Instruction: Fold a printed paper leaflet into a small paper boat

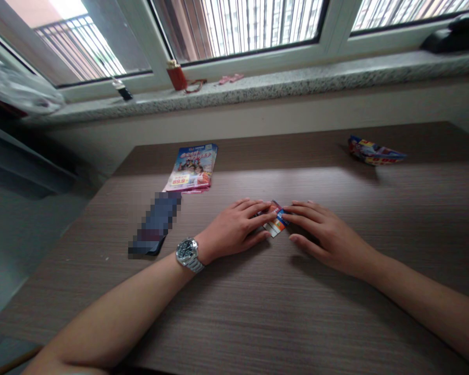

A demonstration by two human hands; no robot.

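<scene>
A small folded piece of printed paper (274,225), coloured orange, blue and white, lies on the table in front of me. My left hand (240,225), with a metal watch on its wrist, rests flat with its fingers stretched over the paper's left side. From the right, my right hand (321,229) reaches in, fingers extended, its fingertips touching the paper's right edge. Both hands have their palms down. Part of the paper is hidden under the fingers.
Printed flyers (193,167) lie stacked at the table's back left, with a blurred dark phone-like object (154,226) nearer me. A folded paper shape (375,152) stands at the back right. On the stone windowsill (281,86) sit a red container (176,77) and small items.
</scene>
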